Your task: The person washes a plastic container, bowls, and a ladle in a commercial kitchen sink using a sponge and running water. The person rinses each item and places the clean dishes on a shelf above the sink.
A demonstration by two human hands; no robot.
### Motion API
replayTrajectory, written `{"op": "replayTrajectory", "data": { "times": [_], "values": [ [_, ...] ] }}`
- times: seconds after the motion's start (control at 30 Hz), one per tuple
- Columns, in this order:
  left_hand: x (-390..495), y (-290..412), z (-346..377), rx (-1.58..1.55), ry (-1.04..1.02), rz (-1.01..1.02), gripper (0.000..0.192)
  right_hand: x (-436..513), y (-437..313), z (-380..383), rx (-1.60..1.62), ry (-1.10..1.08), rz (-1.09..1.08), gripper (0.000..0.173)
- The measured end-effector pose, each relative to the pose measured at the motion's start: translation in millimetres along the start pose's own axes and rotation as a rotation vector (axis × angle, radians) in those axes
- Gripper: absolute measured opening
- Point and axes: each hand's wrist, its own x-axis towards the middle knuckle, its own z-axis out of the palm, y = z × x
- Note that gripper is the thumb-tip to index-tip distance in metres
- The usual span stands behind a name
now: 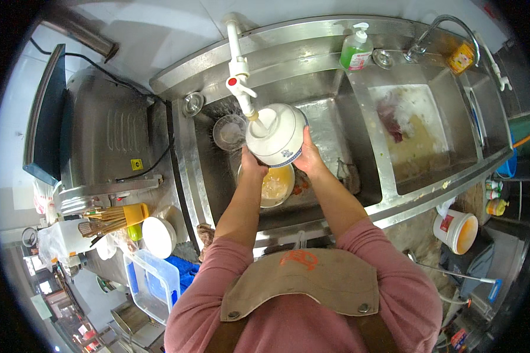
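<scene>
Both my hands hold a white ceramic bowl (276, 137) tilted with its foot ring up, its blue-patterned rim towards me. My left hand (252, 163) grips its lower left side, and my right hand (308, 153) its right side. Above it is a white plastic tap (238, 81) with a red-dotted handle; water runs onto the bowl's base and splashes left. A clear round container (229, 132) lies below in the left basin of a stainless steel sink (287, 218). Partly hidden under my left forearm, another bowl (278, 187) holds yellowish liquid.
The right basin holds foamy water (417, 132) and a dark reddish cloth (389, 117). On the back ledge stands a green soap bottle (356, 50). A curved metal tap (446, 20) rises at right. Left of the sink are a steel appliance (106, 119), a white bowl (158, 237) and a clear plastic bin (152, 282).
</scene>
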Motion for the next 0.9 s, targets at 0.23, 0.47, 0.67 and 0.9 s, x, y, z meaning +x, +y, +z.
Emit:
{"op": "replayTrajectory", "data": {
  "times": [0.23,0.47,0.67,0.9],
  "values": [
    [10,18,-17,0.158,0.51,0.328,0.069,38,-32,26,-0.741,0.238,0.11,0.055],
    [9,29,-7,0.303,0.488,0.451,0.065,26,16,123,-2.516,-0.301,-0.42,0.04],
    [-4,38,15,0.367,0.453,0.297,0.065,-36,-12,-23,-2.724,-0.916,-1.057,0.051],
    [2,36,15,0.225,0.272,0.135,0.07,-16,-76,-88,-1.346,0.438,0.13,0.068]
  ]
}}
